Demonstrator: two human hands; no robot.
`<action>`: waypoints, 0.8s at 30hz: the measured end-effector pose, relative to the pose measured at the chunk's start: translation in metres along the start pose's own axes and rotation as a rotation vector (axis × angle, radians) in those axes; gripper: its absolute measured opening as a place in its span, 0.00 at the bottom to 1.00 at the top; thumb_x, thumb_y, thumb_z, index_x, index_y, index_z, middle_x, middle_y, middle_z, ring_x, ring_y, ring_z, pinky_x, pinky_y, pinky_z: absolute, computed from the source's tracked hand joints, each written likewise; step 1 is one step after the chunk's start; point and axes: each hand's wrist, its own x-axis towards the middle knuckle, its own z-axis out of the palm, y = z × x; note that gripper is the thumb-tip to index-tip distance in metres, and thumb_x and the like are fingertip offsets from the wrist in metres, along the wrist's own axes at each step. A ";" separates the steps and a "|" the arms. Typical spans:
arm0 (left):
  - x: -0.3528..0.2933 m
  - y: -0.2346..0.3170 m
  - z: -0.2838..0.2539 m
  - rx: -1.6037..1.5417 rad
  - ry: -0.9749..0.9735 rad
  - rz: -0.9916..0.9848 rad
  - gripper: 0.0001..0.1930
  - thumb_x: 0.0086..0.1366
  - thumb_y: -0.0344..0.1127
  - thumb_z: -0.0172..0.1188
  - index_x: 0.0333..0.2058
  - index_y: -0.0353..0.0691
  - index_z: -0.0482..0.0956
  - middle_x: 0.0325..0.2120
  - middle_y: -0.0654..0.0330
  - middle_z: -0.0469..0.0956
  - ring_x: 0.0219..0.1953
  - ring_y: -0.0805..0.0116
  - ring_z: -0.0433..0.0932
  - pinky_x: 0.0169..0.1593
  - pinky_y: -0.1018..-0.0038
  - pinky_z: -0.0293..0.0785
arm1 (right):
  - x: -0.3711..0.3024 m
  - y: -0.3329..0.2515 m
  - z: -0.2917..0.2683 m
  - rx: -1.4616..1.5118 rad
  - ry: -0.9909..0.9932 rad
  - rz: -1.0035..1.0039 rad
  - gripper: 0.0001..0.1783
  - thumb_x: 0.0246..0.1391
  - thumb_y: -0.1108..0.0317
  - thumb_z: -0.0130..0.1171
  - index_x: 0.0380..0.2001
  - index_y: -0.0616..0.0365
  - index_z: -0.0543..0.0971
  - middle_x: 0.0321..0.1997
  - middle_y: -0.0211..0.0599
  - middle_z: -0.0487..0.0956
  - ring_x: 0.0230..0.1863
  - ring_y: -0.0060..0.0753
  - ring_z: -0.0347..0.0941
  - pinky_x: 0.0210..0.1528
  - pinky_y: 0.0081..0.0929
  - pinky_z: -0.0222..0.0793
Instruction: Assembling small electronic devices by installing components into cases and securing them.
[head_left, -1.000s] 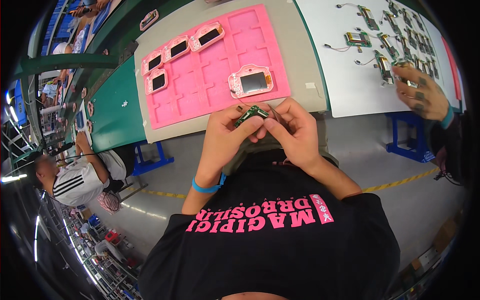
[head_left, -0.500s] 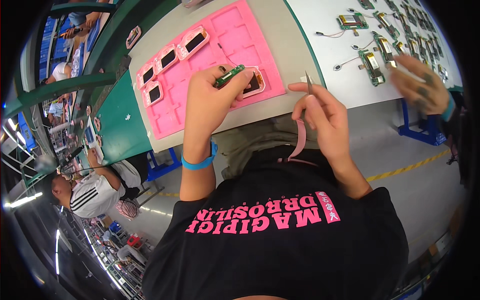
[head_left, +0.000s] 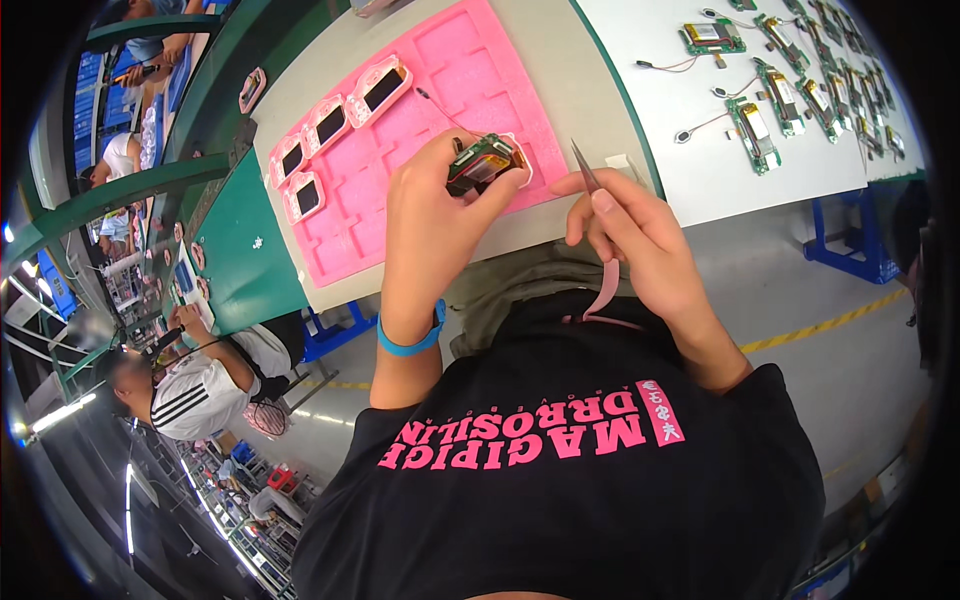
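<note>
Gripping a green circuit board (head_left: 482,163) — left hand (head_left: 432,215), tweezers (head_left: 586,168) just beside.

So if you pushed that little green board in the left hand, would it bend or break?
The green circuit board probably stays stiff. It looks light, since the left hand pinches it with fingertips alone. The thin wire trailing from it seems floppy and easily snagged.

Grey workbench (head_left: 600,80), pink tray (head_left: 450,110), white mat (head_left: 690,150) with circuit boards (head_left: 755,130)
</note>
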 end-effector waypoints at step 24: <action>0.000 -0.015 0.012 -0.042 0.030 0.118 0.12 0.57 0.27 0.75 0.39 0.36 0.83 0.28 0.62 0.86 0.27 0.75 0.77 0.31 0.79 0.74 | 0.014 0.002 0.013 -0.168 -0.003 -0.014 0.26 0.77 0.70 0.45 0.73 0.64 0.72 0.39 0.31 0.82 0.30 0.17 0.60 0.32 0.13 0.56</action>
